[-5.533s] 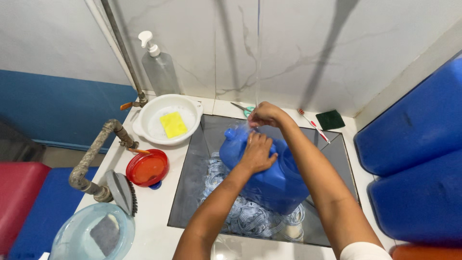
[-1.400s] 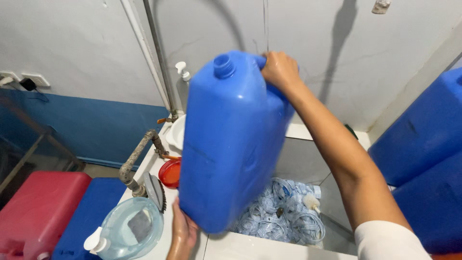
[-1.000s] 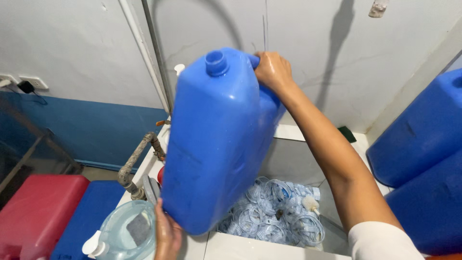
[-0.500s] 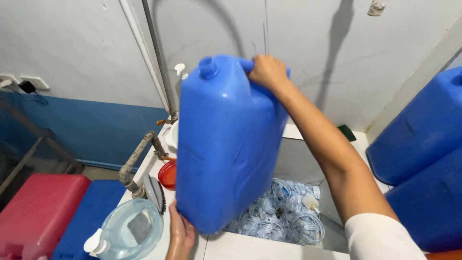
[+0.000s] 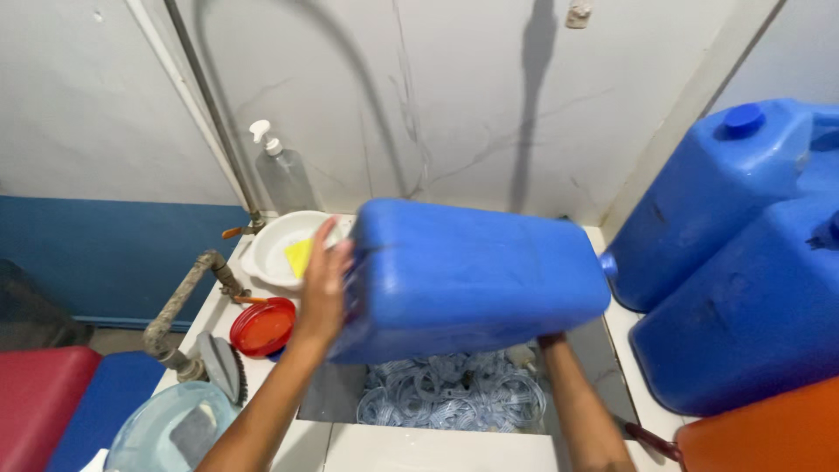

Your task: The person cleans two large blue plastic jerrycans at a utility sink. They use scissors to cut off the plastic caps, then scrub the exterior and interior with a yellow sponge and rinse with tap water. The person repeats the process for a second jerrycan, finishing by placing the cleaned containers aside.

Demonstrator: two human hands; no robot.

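A large blue plastic jerrycan (image 5: 472, 275) lies on its side in the air above a sink basin (image 5: 336, 398) holding clear plastic rings (image 5: 454, 398). The left hand (image 5: 323, 284), fingers spread, presses flat against the can's end at 9 o'clock. The right hand (image 5: 551, 339) sits beneath the can at 5 o'clock, mostly hidden, so its grip cannot be told. A white bowl (image 5: 271, 249) with a yellow sponge (image 5: 299, 256) stands at 10 o'clock from the can, and a round red lid (image 5: 262, 326) at 8 o'clock.
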